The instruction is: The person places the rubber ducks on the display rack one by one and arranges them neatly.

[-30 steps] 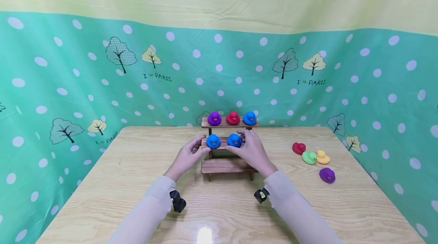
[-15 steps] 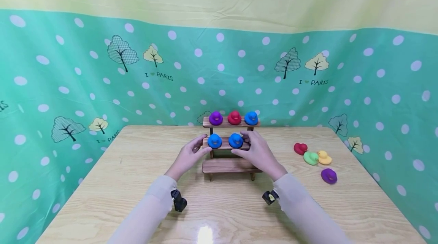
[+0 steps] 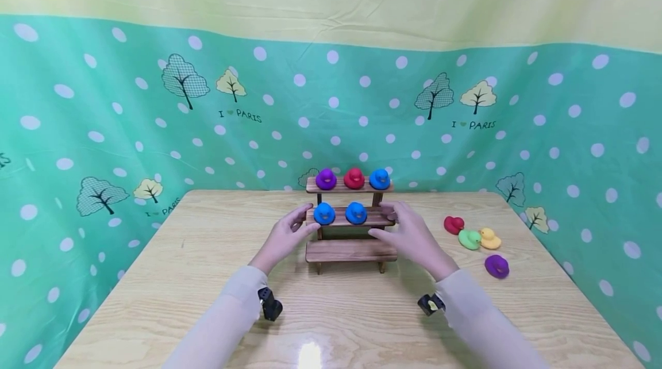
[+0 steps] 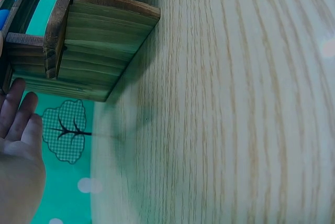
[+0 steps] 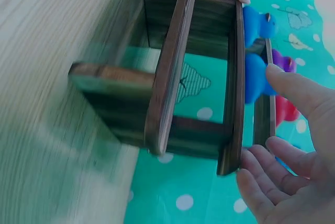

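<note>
A three-tier wooden rack (image 3: pixel 351 250) stands on the table. Two blue rubber ducks sit on its middle shelf: the left duck (image 3: pixel 324 214) and the right duck (image 3: pixel 356 213). My left hand (image 3: pixel 283 237) is at that shelf's left end beside the left duck, fingers fairly straight in the left wrist view; whether it touches the wood I cannot tell. My right hand (image 3: pixel 414 237) is spread at the shelf's right end, thumb and fingers apart with nothing between them, a gap from the right duck. On the top shelf are a purple duck (image 3: pixel 326 179), a red duck (image 3: pixel 354 178) and another blue duck (image 3: pixel 380 179).
Loose on the table (image 3: pixel 207 277) at the right lie a red duck (image 3: pixel 454 225), a green duck (image 3: pixel 469 239), a yellow duck (image 3: pixel 489 238) and a purple duck (image 3: pixel 497 266). A patterned cloth (image 3: pixel 331 99) hangs behind and at the sides.
My right hand has let go of the right blue duck on the middle shelf and moved off to the right. The left hand keeps its place at the shelf's left end.
</note>
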A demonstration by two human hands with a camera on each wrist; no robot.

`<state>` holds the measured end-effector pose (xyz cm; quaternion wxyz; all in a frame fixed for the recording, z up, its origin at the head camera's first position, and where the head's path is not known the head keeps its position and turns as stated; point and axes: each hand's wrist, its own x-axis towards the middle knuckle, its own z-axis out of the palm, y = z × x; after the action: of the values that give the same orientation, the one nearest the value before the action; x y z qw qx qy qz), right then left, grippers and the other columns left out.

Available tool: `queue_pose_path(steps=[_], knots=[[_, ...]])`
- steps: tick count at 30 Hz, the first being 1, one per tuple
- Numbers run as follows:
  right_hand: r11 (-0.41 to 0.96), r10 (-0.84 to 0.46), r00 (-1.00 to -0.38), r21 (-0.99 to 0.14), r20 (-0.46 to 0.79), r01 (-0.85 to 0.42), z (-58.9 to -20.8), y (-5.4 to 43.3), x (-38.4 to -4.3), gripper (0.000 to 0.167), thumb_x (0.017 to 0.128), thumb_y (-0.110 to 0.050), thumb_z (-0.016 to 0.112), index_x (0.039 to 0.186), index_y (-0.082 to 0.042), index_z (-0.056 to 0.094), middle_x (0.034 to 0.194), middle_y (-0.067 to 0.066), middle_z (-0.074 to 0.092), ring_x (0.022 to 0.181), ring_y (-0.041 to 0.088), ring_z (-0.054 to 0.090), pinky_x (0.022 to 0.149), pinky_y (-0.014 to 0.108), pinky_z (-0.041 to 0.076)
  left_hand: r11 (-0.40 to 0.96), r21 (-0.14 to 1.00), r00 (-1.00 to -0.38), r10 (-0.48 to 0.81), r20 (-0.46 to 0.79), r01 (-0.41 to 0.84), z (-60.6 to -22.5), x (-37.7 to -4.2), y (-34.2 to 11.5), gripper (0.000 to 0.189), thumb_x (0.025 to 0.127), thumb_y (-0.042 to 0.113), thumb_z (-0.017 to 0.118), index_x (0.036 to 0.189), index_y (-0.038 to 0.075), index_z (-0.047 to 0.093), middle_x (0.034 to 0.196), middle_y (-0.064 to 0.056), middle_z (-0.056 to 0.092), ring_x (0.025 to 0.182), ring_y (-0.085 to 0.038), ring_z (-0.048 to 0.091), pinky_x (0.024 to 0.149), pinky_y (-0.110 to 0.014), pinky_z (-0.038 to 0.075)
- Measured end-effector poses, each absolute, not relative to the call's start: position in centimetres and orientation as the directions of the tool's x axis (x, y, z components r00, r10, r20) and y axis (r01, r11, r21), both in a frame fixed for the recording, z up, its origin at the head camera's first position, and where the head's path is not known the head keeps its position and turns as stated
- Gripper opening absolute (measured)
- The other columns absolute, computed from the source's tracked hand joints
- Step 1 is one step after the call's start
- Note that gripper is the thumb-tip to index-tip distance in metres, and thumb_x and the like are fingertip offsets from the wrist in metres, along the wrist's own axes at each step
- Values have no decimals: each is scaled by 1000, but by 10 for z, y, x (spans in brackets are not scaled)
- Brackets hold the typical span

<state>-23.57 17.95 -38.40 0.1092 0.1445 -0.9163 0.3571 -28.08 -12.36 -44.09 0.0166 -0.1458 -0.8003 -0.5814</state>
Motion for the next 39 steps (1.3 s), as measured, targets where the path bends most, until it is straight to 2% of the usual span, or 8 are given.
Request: queue_pose_path(steps=[5, 12, 20, 27, 33, 39], knots=[[713, -174, -938, -619, 300, -330, -384, 195, -232, 74, 84, -44, 81, 140, -5, 53, 128, 13, 61, 112, 32, 59, 92, 49, 54, 285, 924, -957, 210, 200, 256, -440, -280, -124, 65, 91, 37, 75, 147, 12, 52, 146, -10, 52, 134, -26, 49, 114, -38, 39], [728, -160, -938, -606, 306, -322, -385, 217, -229, 69, 86, -35, 81, 140, -3, 53, 126, 17, 62, 113, 37, 59, 94, 53, 53, 289, 918, -954, 212, 214, 270, -441, -281, -124, 67, 91, 37, 75, 147, 9, 51, 142, -12, 55, 132, -28, 51, 114, -40, 39], [773, -142, -945, -564, 293, -291, -389, 247, -220, 70, 88, -39, 78, 140, 0, 52, 126, 20, 60, 114, 39, 58, 92, 55, 53, 282, 921, -953, 217, 211, 268, -440, -280, -124, 66, 91, 37, 75, 147, 10, 51, 143, -13, 55, 132, -29, 50, 114, -41, 38], [793, -113, -951, -550, 286, -260, -397, 279, -211, 68, 89, -36, 78, 138, 4, 52, 126, 25, 59, 113, 43, 57, 92, 57, 52, 278, 923, -949, 240, 202, 267, -407, -256, -119, 61, 96, 19, 71, 146, -3, 47, 143, -26, 50, 133, -39, 47, 114, -48, 36], [810, -66, -963, -549, 261, -204, -405, 306, -201, 70, 89, -41, 77, 134, 7, 53, 129, 26, 58, 113, 43, 58, 91, 58, 52, 287, 918, -948, 240, 207, 273, -405, -253, -118, 60, 96, 19, 71, 146, -4, 47, 144, -26, 50, 134, -40, 47, 114, -48, 37], [830, -19, -976, -540, 216, -136, -411, 329, -194, 76, 90, -45, 75, 139, 6, 50, 127, 28, 57, 114, 45, 57, 88, 58, 55, 288, 921, -950, 240, 197, 264, -404, -252, -118, 60, 97, 19, 70, 147, -4, 46, 147, -26, 47, 136, -41, 44, 115, -48, 36]])
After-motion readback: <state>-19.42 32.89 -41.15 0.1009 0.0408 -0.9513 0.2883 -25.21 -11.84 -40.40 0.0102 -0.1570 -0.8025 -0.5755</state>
